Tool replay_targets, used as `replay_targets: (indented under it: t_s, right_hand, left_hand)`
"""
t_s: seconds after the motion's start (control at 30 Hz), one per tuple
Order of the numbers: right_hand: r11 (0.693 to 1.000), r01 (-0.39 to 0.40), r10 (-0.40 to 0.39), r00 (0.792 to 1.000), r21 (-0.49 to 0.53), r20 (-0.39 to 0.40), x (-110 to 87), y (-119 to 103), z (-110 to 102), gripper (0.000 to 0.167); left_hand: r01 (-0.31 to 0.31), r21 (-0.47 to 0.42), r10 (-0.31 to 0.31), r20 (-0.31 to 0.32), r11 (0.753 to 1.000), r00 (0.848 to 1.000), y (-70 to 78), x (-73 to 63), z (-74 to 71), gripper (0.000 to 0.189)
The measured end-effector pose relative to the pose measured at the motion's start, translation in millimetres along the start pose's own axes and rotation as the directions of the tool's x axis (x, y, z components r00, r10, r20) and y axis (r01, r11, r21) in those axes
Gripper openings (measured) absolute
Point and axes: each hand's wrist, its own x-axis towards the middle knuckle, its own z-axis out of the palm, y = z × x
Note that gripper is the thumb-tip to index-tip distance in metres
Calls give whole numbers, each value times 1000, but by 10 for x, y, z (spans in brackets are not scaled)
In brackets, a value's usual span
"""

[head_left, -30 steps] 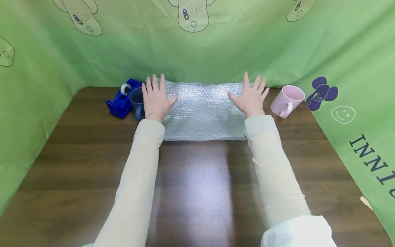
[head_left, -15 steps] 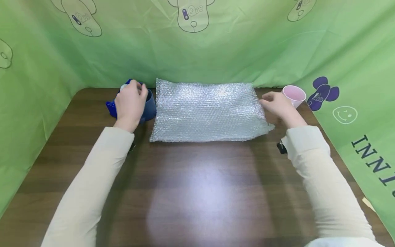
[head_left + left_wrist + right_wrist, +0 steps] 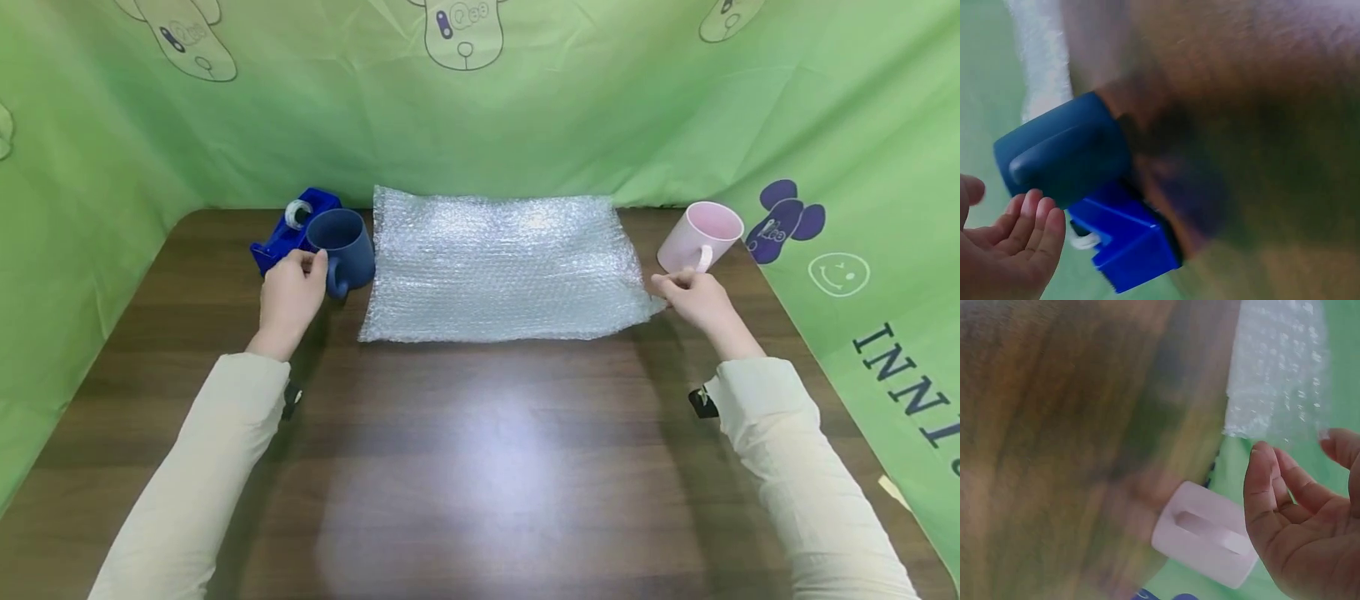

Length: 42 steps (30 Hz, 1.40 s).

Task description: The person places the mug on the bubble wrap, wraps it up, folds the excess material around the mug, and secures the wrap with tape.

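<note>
A sheet of bubble wrap (image 3: 495,267) lies flat at the back of the table, its right front corner sticking out. Beside that corner is my right hand (image 3: 699,298), just in front of a pink mug (image 3: 686,242). In the right wrist view its thumb and bent fingers (image 3: 1259,481) stand apart with nothing pinched between them. My left hand (image 3: 291,292) is in front of a dark blue mug (image 3: 352,254), close to its handle. The left wrist view shows that hand's fingers (image 3: 1038,219) loosely bent and apart from the thumb, holding nothing.
A blue tape dispenser (image 3: 300,221) with a roll of tape stands behind and left of the blue mug. Green printed cloth (image 3: 480,125) hangs around the back and sides of the wooden table (image 3: 495,467).
Both hands, earlier spread over the bubble wrap, have moved outward off it and then back toward the body. The right edge of the bubble wrap is now uncovered.
</note>
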Motion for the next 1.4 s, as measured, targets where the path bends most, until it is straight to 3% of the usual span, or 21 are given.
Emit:
replay_targets:
  t_s: [0.07, 0.3, 0.53, 0.77, 1.0, 1.2, 1.3, 1.4]
  right_hand:
    - [999, -19, 18, 999, 32, 27, -7, 0, 33, 58]
    - [990, -120, 108, 983, 79, 145, 3, -43, 107, 68]
    - [955, -215, 174, 965, 205, 198, 29, -33, 179, 60]
    - [922, -210, 183, 977, 326, 111, 5, -19, 244, 46]
    - [889, -148, 184, 982, 434, -42, -44, 21, 304, 9]
    - [891, -85, 186, 964, 447, -188, -36, 50, 377, 19]
    - [892, -60, 182, 955, 449, -234, -34, 24, 394, 7]
    - [874, -44, 186, 951, 485, -248, -35, 2, 403, 20]
  left_hand:
    - [31, -33, -29, 46, 999, 999, -38, -4, 23, 55]
    - [103, -141, -86, 120, 985, 989, -143, 62, 101, 63]
    - [74, -170, -54, 119, 983, 991, -211, 84, 190, 54]
    - [88, -241, -67, 94, 966, 993, -205, 82, 244, 50]
    - [90, -276, -79, 52, 957, 996, -174, 94, 328, 48]
    - [140, -344, -115, 93, 929, 989, -162, 124, 398, 46]
    - [201, -373, -164, 129, 906, 978, -146, 142, 382, 43]
    - [261, -399, -204, 179, 879, 962, -125, 169, 354, 40]
